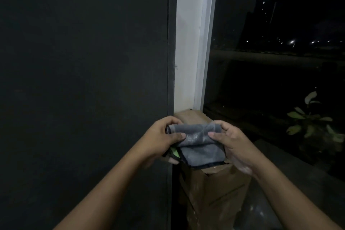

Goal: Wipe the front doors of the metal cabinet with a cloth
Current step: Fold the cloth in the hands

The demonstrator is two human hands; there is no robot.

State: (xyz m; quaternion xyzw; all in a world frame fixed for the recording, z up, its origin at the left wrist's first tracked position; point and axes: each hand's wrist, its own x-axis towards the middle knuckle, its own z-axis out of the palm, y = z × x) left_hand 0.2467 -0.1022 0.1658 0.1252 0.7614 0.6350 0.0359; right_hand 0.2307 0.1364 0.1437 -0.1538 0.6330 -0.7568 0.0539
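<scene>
A grey cloth (pixel 197 142) with a dark hem is folded between both my hands, just right of the cabinet's edge. My left hand (pixel 160 140) pinches its left end, thumb on top. My right hand (pixel 231 142) pinches its right end. A bit of green shows under the cloth by my left fingers. The dark metal cabinet (pixel 84 80) fills the left half of the view, its flat front close to me; neither hand touches it.
A brown cardboard box (pixel 211 192) stands on the floor below the cloth, against a white wall strip (pixel 188 43). A dark window (pixel 280 61) lies to the right, with a leafy plant (pixel 309 119) beyond it. Glossy floor shows at lower right.
</scene>
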